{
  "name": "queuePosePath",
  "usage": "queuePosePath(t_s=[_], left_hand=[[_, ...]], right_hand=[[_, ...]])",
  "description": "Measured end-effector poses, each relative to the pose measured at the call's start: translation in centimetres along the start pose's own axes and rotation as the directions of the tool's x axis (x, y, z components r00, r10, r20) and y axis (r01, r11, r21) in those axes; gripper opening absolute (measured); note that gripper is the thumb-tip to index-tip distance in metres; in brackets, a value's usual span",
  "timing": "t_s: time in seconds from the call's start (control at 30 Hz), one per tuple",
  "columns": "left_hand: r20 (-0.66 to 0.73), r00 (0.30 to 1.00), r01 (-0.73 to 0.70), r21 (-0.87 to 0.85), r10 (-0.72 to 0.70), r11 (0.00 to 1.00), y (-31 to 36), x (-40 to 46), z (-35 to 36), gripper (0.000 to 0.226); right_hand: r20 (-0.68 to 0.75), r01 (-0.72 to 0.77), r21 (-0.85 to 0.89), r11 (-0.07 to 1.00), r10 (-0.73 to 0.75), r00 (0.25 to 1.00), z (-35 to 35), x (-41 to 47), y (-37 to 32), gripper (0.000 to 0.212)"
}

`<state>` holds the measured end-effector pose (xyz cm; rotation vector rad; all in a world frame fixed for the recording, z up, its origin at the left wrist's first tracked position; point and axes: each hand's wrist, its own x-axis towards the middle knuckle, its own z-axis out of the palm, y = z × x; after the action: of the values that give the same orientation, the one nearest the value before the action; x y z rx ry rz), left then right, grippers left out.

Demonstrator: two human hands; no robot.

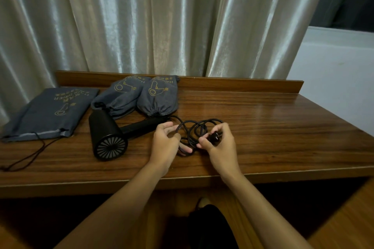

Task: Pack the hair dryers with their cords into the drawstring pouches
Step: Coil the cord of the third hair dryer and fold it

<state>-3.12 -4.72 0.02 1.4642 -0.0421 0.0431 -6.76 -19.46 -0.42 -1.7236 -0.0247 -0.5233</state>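
A black hair dryer (107,133) lies on its side on the wooden table (283,127), grille toward me, handle pointing right. Its black cord (199,127) runs from the handle into loose loops between my hands. My left hand (167,143) pinches the cord near the handle end. My right hand (219,139) grips the plug (216,136) at the cord's other end. An empty flat grey drawstring pouch (48,113) lies at the left, its string trailing toward the table's front edge. Two filled, cinched grey pouches (119,97) (157,97) lie behind the dryer.
Shiny beige curtains (162,22) hang behind the table's raised back ledge (242,85). A white wall (334,70) stands at the right. The table's right half is bare wood. A wooden floor and something dark show below the front edge.
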Motion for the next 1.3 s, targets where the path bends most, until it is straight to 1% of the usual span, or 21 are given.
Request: queuePosePath(t_s=[0.03, 0.1, 0.17, 0.23, 0.3, 0.37, 0.4, 0.47, 0.53, 0.6, 0.7, 0.8, 0.87, 0.93, 1.0, 1.03, 1.1, 1.17, 1.23, 1.3], left_hand=[[0.000, 1.000, 0.019, 0.004, -0.019, 1.000, 0.0, 0.1, 0.0, 0.043], [-0.004, 0.999, 0.043, 0.035, -0.043, 0.998, -0.2, 0.3, 0.2, 0.044], [-0.019, 0.999, 0.029, 0.068, -0.028, 0.997, -0.3, 0.3, 0.3, 0.035], [-0.051, 0.999, 0.007, 0.078, -0.003, 0.997, -0.4, 0.4, 0.3, 0.024], [-0.092, 0.995, -0.022, 0.115, 0.033, 0.993, -0.7, 0.5, 0.4, 0.026], [-0.141, 0.983, -0.082, 0.234, 0.118, 0.969, -1.1, 0.7, 0.5, 0.030], [-0.147, 0.975, -0.117, 0.299, 0.167, 0.947, -1.2, 0.7, 0.5, 0.030], [-0.096, 0.971, -0.168, 0.378, 0.219, 0.910, -1.2, 0.6, 0.6, 0.031], [-0.009, 0.978, -0.186, 0.412, 0.207, 0.892, -1.2, 0.5, 0.7, 0.040], [0.026, 0.981, -0.185, 0.439, 0.194, 0.879, -1.2, 0.5, 0.8, 0.045], [0.083, 0.974, -0.225, 0.499, 0.213, 0.837, -1.5, 0.6, 0.9, 0.042], [0.152, 0.969, -0.246, 0.503, 0.195, 0.828, -1.5, 0.4, 1.0, 0.053], [0.164, 0.969, -0.246, 0.516, 0.187, 0.820, -1.5, 0.5, 1.1, 0.061], [0.122, 0.971, -0.239, 0.489, 0.205, 0.839, -1.7, 0.5, 1.1, 0.054], [0.034, 0.972, -0.220, 0.466, 0.231, 0.857, -1.8, 0.6, 1.1, 0.045], [0.008, 0.971, -0.216, 0.459, 0.239, 0.862, -1.8, 0.6, 1.1, 0.043], [0.000, 0.970, -0.219, 0.431, 0.243, 0.875, -1.8, 0.6, 1.2, 0.040], [-0.004, 0.976, -0.201, 0.353, 0.216, 0.914, -1.6, 0.6, 1.3, 0.035], [-0.051, 0.980, -0.170, 0.269, 0.190, 0.948, -1.6, 0.6, 1.2, 0.030], [-0.091, 0.978, -0.159, 0.245, 0.186, 0.956, -1.6, 0.7, 1.0, 0.025]], right_hand=[[0.024, 0.047, -0.061, 0.997, -0.045, 0.999, 0.2, 0.1, -0.1, 0.031], [0.124, 0.134, -0.246, 0.960, -0.106, 0.987, 0.5, 0.3, -0.1, 0.030], [0.213, 0.181, -0.418, 0.890, -0.098, 0.972, 0.6, 0.5, 0.0, 0.025], [0.244, 0.187, -0.491, 0.851, -0.071, 0.967, 0.1, 0.9, 0.2, 0.017], [0.273, 0.182, -0.498, 0.848, -0.045, 0.961, -0.3, 1.0, 0.2, 0.007], [0.296, 0.212, -0.511, 0.833, -0.061, 0.953, -0.7, 0.9, 0.4, 0.009], [0.280, 0.225, -0.509, 0.831, -0.087, 0.956, -0.9, 0.8, 0.5, 0.012], [0.187, 0.202, -0.464, 0.862, -0.127, 0.974, -1.3, 0.8, 0.5, 0.017], [0.102, 0.149, -0.393, 0.907, -0.118, 0.988, -1.7, 0.8, 0.5, 0.024], [0.067, 0.120, -0.362, 0.925, -0.102, 0.992, -1.8, 0.9, 0.5, 0.027], [0.029, 0.089, -0.346, 0.934, -0.085, 0.996, -1.7, 1.0, 0.6, 0.029], [0.018, 0.070, -0.410, 0.910, -0.069, 0.997, -1.5, 1.3, 0.7, 0.028], [0.030, 0.082, -0.453, 0.888, -0.076, 0.997, -1.5, 1.4, 0.7, 0.027], [0.064, 0.115, -0.465, 0.878, -0.097, 0.993, -1.6, 1.2, 0.8, 0.025], [0.109, 0.156, -0.447, 0.881, -0.119, 0.987, -1.6, 0.9, 0.9, 0.026], [0.126, 0.170, -0.454, 0.875, -0.126, 0.984, -1.5, 0.8, 0.9, 0.031], [0.143, 0.193, -0.533, 0.824, -0.137, 0.980, -0.8, 0.7, 1.1, 0.048], [0.131, 0.189, -0.613, 0.767, -0.138, 0.982, 0.1, 0.5, 1.1, 0.057], [0.135, 0.179, -0.614, 0.769, -0.121, 0.983, 0.9, 0.3, 0.9, 0.056], [0.211, 0.201, -0.572, 0.795, -0.094, 0.973, 1.3, 0.1, 0.7, 0.056]])
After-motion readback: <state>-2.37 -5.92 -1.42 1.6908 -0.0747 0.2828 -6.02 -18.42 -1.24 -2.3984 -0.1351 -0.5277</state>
